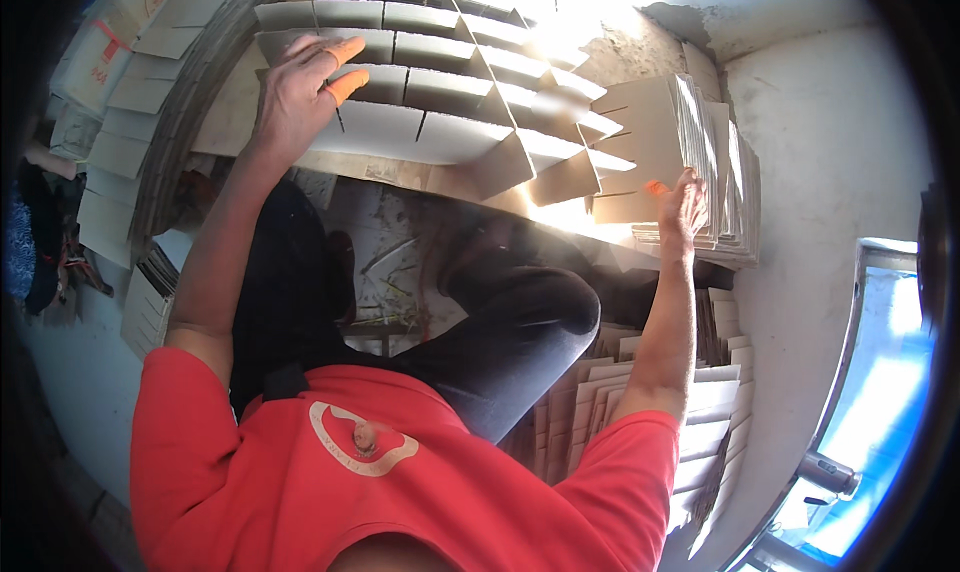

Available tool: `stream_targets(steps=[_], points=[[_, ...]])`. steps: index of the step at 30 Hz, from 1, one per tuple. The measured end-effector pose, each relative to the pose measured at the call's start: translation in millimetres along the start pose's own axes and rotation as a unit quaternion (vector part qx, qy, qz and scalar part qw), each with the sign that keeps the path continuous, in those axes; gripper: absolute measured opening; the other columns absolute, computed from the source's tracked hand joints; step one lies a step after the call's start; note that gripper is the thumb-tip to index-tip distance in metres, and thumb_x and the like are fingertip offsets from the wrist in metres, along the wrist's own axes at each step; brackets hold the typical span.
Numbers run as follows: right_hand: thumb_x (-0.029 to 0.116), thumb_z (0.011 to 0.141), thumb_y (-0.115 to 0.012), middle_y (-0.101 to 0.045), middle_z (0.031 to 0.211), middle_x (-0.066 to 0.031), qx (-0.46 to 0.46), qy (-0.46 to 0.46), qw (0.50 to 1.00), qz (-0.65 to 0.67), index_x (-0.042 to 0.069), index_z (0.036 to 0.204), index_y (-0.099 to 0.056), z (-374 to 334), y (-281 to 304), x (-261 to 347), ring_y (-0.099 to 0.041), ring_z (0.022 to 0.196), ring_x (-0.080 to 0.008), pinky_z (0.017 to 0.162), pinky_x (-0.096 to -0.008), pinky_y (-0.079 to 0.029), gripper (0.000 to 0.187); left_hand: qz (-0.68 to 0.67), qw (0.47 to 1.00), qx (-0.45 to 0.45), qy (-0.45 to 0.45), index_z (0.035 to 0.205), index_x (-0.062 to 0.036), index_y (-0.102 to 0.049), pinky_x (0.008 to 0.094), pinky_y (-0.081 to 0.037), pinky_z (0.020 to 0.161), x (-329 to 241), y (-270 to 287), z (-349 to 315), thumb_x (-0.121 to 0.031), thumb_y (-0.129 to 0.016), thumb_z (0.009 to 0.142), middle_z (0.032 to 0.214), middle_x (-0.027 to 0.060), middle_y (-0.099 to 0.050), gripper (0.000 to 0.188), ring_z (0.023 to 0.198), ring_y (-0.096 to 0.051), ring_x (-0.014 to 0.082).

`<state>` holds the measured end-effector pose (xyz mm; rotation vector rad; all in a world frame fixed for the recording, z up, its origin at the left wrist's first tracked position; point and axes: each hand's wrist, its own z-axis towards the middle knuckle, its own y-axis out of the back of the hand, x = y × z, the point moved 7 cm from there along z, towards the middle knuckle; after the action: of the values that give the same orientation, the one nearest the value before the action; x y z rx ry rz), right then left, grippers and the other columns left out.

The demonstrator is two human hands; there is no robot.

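My left hand point(292, 97) is over the left ends of the slotted cardboard strips point(455, 127). Its thumb and index finger, both in orange finger covers, are apart, one on each side of a strip's top edge. Several long strips stand on edge in rows, crossed toward their right ends by two shorter cardboard dividers point(508, 162). At the right, my right hand point(684, 207) is at the front of a stack of slotted cardboard pieces point(640, 122). An orange cover shows on its thumb, which is spread from the fingers; I see nothing held in it.
The strips stand on a wooden board point(400, 175) above my legs. More cardboard pieces point(580, 422) are stacked low at the right. Tall cardboard piles point(125, 157) and a white package point(105, 57) stand at the left. A wall point(800, 172) and a blue-lit window point(880, 372) are at the right.
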<state>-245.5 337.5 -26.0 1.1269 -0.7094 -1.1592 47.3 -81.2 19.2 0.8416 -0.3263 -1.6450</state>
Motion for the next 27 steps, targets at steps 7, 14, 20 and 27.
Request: stream_targets(steps=[7, 14, 20, 27], points=[[0.033, 0.076, -0.073, -0.066, 0.076, -0.0155, -0.018, -0.113, 0.984, 0.137, 0.005, 0.082, -0.060, 2, 30, -12, -0.063, 0.073, -0.0335, 0.069, -0.0426, -0.048, 0.031, -0.009, 1.000, 0.014, 0.002, 0.103, -0.0009, -0.067, 0.0327, -0.050, 0.080, -3, 0, -9, -0.003, -0.076, 0.071, 0.100, 0.0106, -0.068, 0.033, 0.093, -0.063, 0.0232], [0.026, 0.084, -0.069, -0.063, 0.068, -0.0114, -0.228, -0.093, 0.935, 0.256, 0.005, 0.078, -0.059, -1, 103, 6, -0.056, 0.057, -0.0219, 0.057, -0.0338, -0.045, 0.024, -0.045, 0.998, 0.023, 0.022, 0.103, -0.0005, -0.067, 0.0338, -0.049, 0.083, -9, 4, -17, -0.007, -0.076, 0.072, 0.100, 0.0107, -0.068, 0.034, 0.096, -0.061, 0.0253], [0.009, 0.088, -0.065, -0.070, 0.082, -0.0041, -0.128, 0.069, 0.808, 0.571, 0.001, 0.123, -0.055, -4, 194, 112, -0.058, 0.070, -0.0059, 0.064, -0.0203, -0.045, 0.038, -0.049, 0.992, 0.106, 0.036, 0.111, -0.0036, -0.065, 0.0367, -0.047, 0.087, -13, -14, -25, -0.014, -0.075, 0.073, 0.102, 0.0128, -0.065, 0.040, 0.097, -0.057, 0.0287], [0.004, 0.084, -0.067, -0.069, 0.081, -0.0037, 0.077, 0.201, 0.874, 0.435, 0.005, 0.134, -0.050, -18, 199, 219, -0.056, 0.073, -0.0041, 0.070, -0.0187, -0.045, 0.053, -0.062, 0.989, 0.136, -0.004, 0.093, -0.0041, -0.067, 0.0381, -0.047, 0.067, -4, -41, -38, -0.012, -0.073, 0.072, 0.073, 0.0074, -0.062, 0.024, 0.073, -0.057, 0.0243]])
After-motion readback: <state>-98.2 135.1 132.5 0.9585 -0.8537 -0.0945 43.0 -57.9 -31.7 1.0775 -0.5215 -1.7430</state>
